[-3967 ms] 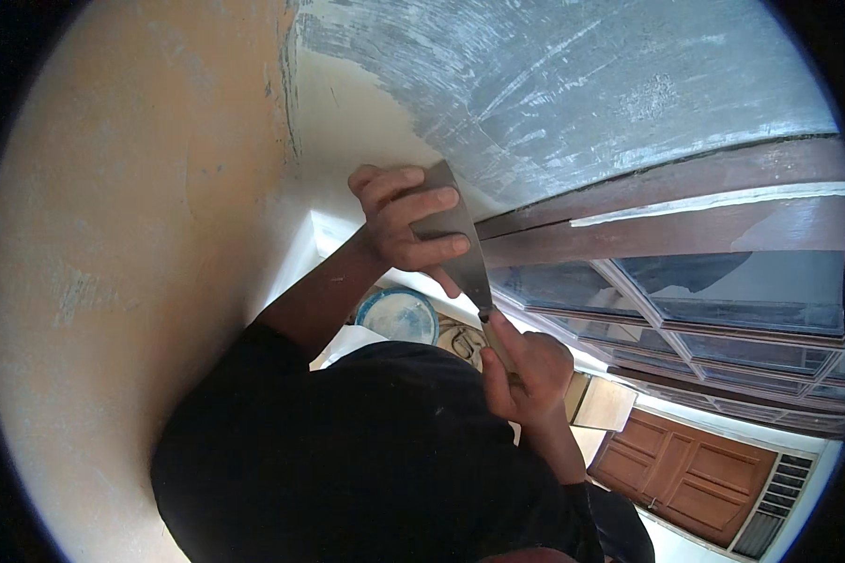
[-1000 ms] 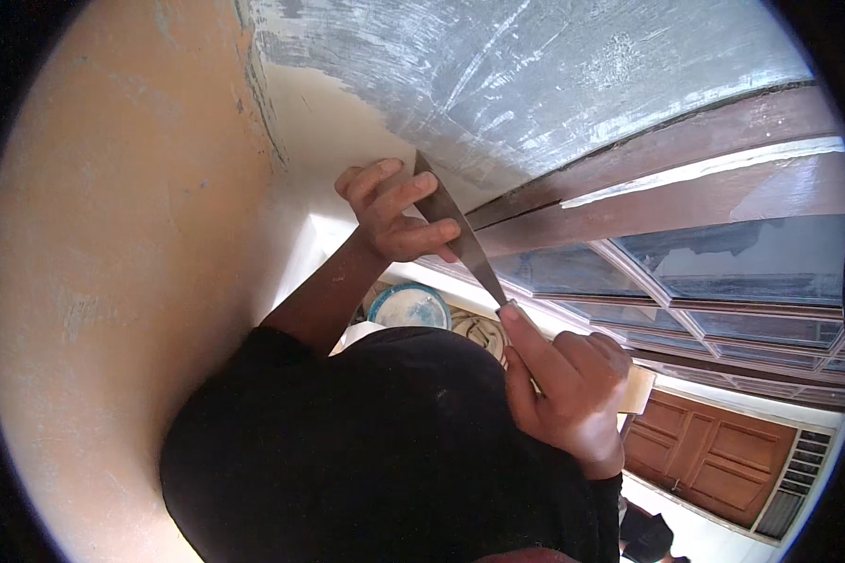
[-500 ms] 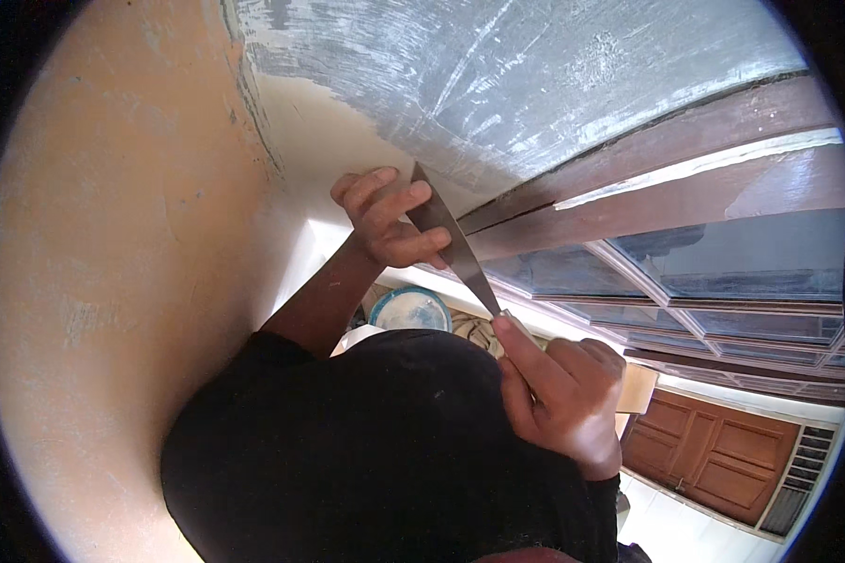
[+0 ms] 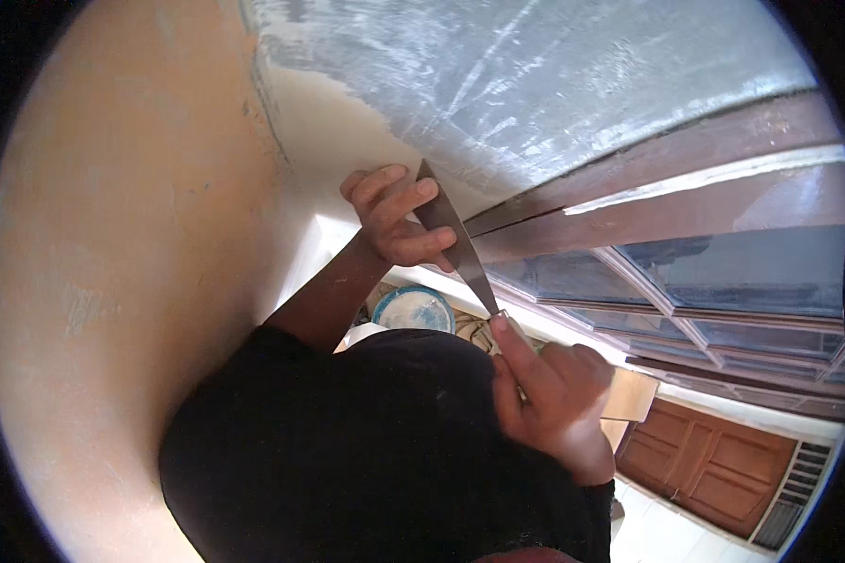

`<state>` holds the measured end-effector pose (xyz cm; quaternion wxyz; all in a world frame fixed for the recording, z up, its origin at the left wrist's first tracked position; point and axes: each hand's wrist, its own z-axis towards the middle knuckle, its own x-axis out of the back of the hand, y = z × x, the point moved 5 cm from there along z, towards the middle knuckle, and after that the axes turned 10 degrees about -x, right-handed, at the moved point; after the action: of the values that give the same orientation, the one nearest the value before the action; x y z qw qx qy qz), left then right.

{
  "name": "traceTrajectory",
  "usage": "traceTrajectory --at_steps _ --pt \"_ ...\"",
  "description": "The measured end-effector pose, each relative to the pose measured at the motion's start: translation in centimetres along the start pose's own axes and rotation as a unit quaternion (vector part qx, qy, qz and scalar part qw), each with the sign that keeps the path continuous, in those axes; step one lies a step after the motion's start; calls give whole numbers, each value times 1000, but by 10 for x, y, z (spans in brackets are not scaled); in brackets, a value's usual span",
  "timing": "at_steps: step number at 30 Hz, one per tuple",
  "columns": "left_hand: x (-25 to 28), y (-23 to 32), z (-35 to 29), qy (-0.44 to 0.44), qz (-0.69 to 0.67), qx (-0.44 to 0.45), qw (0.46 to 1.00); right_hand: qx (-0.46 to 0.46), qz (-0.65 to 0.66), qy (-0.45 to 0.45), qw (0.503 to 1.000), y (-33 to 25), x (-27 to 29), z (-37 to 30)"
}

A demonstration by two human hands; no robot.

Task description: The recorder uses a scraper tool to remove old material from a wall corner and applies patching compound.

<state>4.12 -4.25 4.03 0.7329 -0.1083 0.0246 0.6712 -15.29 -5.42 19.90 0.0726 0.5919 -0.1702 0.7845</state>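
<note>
A putty knife (image 4: 467, 259) with a long tapering metal blade slants across the middle, its wide end up at the plastered surface. My right hand (image 4: 559, 399) is closed round its handle, the forefinger stretched along it toward the blade. On the upper blade lie the fingertips of my left hand (image 4: 399, 220), slightly spread, with one lower finger partly hidden at the blade's edge. Cream filler (image 4: 324, 127) covers a smooth patch beside the blade, bordering a grey, white-streaked surface (image 4: 554, 66). Whether the blade's tip touches that surface I cannot tell.
An orange-tan wall (image 4: 113, 235) rises close on my left. To the right runs a brown wooden frame (image 4: 723, 211) with glass panes (image 4: 742, 272). Below are a round tub with a blue rim (image 4: 377, 305), and a brown panelled door (image 4: 709, 455) at the lower right.
The view has shifted slightly, so walls and frame sit a little differently. My right hand has moved a little left and down in the picture. Both hands stay on the putty knife.
</note>
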Motion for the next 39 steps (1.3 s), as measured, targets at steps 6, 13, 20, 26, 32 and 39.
traceTrajectory --at_steps 6,13,20,26,32,39 --pt "1 3 -1 -6 -3 21 1000 10 -19 17 1000 -4 -4 -2" --pt "0 8 1 -83 43 -45 995 -10 -3 31 999 12 -12 -14" --pt "2 2 -3 -2 -2 6 1000 -3 16 21 1000 10 -11 -7" --pt "-2 4 -3 -5 -6 9 1000 -5 39 13 999 19 -17 -9" --pt "3 1 -2 2 5 19 1000 -12 34 9 999 16 -32 -10" --pt "3 3 1 -39 11 -18 999 -24 57 2 998 24 -41 -21"
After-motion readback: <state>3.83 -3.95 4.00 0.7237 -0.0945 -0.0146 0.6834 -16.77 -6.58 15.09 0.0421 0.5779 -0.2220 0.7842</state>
